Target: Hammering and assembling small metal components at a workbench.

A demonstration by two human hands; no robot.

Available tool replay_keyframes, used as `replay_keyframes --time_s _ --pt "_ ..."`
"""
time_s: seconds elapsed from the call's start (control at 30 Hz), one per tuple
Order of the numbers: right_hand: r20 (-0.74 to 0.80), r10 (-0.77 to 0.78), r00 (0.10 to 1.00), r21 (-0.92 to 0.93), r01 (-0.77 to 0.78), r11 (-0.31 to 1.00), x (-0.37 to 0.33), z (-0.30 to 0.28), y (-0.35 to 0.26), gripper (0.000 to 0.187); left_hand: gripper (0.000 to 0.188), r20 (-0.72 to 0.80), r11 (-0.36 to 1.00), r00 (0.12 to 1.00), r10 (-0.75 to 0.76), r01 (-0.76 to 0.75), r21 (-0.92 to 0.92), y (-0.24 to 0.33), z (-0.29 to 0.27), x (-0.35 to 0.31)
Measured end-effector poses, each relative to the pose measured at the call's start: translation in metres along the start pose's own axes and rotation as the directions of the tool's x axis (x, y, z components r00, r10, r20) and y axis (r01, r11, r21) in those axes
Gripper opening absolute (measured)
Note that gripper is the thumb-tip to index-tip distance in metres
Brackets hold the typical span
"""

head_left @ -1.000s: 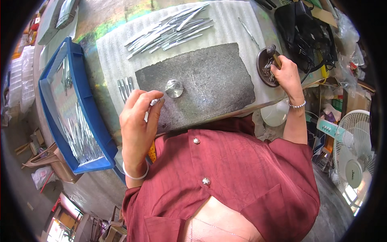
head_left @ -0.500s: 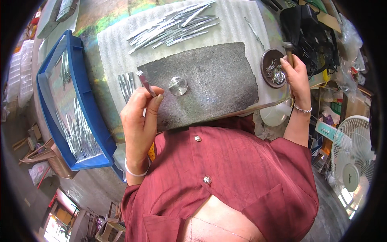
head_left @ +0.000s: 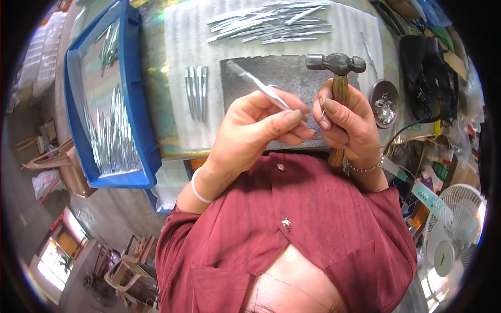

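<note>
Between its thumb and fingers, my left hand (head_left: 250, 125) grips a slim silver metal piece (head_left: 255, 81), tilted with its far end up and to the left. Close beside it, my right hand (head_left: 355, 125) is wrapped round the wooden handle of a ball-peen hammer (head_left: 338, 64), head upward. A tiny pin-like metal bit (head_left: 323, 112) shows at my right thumb and fingertip. Beneath both hands lies a dark rough slab (head_left: 297, 65), partly hidden by them. To the right, a round brown dish (head_left: 374, 99) holds small shiny metal bits.
Many similar silver pieces (head_left: 271, 23) lie heaped on the white foam sheet (head_left: 182, 47) at the back; several stand in a row (head_left: 196, 94) left of the slab. A blue tray (head_left: 148, 135) with more is farther left. Black bag-like item (head_left: 422, 78) and fan (head_left: 449, 235) are at right.
My right hand, with the hammer, has come left from the dish to beside my left hand. My left hand has moved right with the silver piece. The view has shifted.
</note>
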State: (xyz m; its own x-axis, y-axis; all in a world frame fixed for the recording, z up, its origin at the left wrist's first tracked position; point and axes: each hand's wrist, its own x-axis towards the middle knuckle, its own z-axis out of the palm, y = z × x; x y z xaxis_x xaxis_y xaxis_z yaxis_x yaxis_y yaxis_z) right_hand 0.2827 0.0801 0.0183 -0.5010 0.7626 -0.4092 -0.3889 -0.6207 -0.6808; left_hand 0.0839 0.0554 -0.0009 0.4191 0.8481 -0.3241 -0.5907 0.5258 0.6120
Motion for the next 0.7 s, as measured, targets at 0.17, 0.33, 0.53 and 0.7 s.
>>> replay_keyframes --time_s 0.17,0.33,0.53,0.7 --pt "-0.035 -0.098 0.995 -0.056 0.096 0.994 0.009 0.022 0.009 0.011 0.018 0.056 0.941 0.998 0.014 0.006 -0.339 -0.007 -0.014 0.001" --pt "0.021 -0.259 0.966 -0.158 0.259 0.953 0.012 0.026 0.02 0.011 0.02 0.082 0.86 0.996 -0.036 0.072 -0.506 -0.01 -0.017 -0.002" --pt "0.032 -0.312 0.95 -0.336 0.304 0.891 0.012 0.032 0.018 0.01 0.018 0.107 0.817 0.992 -0.061 0.112 -0.566 -0.01 -0.018 -0.001" --pt "-0.009 -0.408 0.913 -0.372 0.375 0.849 0.011 0.04 0.023 0.01 0.019 0.106 0.792 0.99 -0.093 0.138 -0.595 -0.012 -0.018 -0.001"
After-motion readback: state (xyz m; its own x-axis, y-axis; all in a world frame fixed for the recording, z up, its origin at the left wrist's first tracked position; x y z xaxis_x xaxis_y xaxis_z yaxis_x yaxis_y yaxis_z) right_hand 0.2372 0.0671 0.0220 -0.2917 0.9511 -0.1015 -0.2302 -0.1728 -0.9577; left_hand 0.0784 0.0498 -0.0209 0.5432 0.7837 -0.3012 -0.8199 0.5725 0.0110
